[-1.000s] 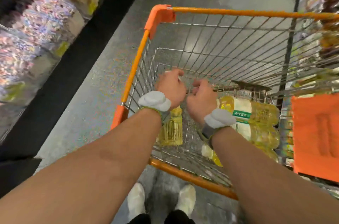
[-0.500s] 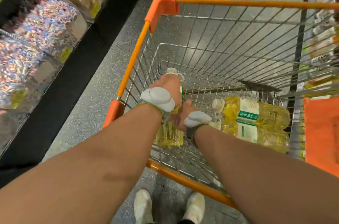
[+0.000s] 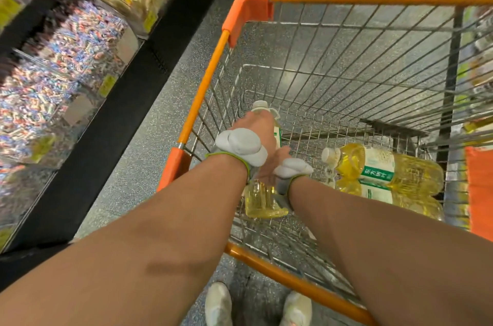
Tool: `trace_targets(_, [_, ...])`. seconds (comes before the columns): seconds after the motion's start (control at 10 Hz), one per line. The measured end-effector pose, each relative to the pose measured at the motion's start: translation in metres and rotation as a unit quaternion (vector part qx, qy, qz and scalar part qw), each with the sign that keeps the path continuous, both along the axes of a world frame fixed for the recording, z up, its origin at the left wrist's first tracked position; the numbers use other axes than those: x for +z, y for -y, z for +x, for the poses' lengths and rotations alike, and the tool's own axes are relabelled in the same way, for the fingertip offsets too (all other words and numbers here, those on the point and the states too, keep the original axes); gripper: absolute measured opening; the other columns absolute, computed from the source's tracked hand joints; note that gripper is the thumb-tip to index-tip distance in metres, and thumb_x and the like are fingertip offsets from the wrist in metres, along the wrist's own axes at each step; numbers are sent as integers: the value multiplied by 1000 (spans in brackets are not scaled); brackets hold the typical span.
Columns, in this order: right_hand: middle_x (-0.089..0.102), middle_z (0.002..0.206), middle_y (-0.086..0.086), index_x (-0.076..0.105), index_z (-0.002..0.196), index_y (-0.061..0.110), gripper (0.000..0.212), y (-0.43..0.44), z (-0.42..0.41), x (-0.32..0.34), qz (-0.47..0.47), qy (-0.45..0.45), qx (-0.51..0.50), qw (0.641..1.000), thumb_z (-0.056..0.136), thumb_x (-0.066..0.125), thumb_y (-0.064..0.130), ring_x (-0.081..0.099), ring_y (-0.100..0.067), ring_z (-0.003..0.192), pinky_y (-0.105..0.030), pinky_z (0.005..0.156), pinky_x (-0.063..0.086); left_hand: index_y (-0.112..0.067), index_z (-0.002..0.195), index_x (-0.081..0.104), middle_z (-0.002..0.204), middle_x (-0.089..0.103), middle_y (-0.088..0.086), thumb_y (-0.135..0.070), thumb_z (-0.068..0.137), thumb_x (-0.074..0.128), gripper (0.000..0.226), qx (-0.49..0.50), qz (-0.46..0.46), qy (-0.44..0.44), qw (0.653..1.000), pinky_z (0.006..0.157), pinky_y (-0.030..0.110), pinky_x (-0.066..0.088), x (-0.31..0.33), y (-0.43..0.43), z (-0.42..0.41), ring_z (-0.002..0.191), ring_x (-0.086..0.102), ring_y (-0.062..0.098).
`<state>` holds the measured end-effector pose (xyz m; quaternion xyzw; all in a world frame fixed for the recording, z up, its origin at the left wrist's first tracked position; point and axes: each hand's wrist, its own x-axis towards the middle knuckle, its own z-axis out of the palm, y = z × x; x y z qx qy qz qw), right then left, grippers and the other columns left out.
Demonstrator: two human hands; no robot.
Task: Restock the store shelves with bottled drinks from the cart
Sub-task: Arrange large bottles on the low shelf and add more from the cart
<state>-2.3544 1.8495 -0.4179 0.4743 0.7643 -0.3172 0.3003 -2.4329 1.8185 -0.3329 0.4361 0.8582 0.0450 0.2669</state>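
A bottle of yellow drink [image 3: 262, 200] with a white cap stands upright in the near left corner of the orange-rimmed wire cart [image 3: 205, 80]. My left hand [image 3: 257, 125] grips its upper part just below the cap. My right hand [image 3: 278, 161] holds the bottle's middle from the right and is mostly hidden behind my left wrist. Two more yellow bottles lie on their sides at the cart's right, an upper bottle [image 3: 386, 168] stacked over a lower bottle [image 3: 384, 196], caps pointing left.
Black shelving with clear bins of wrapped sweets [image 3: 66, 64] runs along the left of the aisle. An orange panel [image 3: 480, 192] and more shelves stand at the right. The grey speckled floor [image 3: 149, 154] shows between the shelf and the cart. My white shoes [image 3: 218, 304] stand behind the cart.
Both hands have dropped lower into the cart, from beside the bottle's cap down onto its body. The right hand has slid under the left wrist.
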Motion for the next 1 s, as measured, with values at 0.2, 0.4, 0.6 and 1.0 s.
trace_targets(0.2, [59,125,-25,53,128,-7,71,-19,26,46,-24,-51,-157,986,84,73,46,59,-39,114,-34,76,39,-5,127,56,125,62,18,-9,98,52,30,23,-15,-23,999,83,39,48,12,-1,11,114,62,38])
trace_targets(0.4, [65,86,5,56,109,18,87,-22,55,98,34,-110,-272,956,34,72,59,65,-20,75,-35,68,60,5,118,59,121,62,29,-20,102,47,32,69,27,45,996,87,44,48,28,0,20,114,60,45])
trace_targets(0.6, [62,89,4,50,120,13,78,-18,66,119,60,-211,-354,909,56,80,45,61,-21,78,-28,56,49,-19,87,56,89,64,7,-59,86,36,45,106,120,186,969,65,33,35,38,-6,32,84,56,30])
trace_targets(1.0, [65,111,1,34,115,17,65,-25,62,123,40,-300,-246,921,71,79,32,66,-19,93,-32,66,58,-15,125,37,118,66,3,-12,69,90,77,256,214,390,859,97,47,56,20,-11,30,107,67,22])
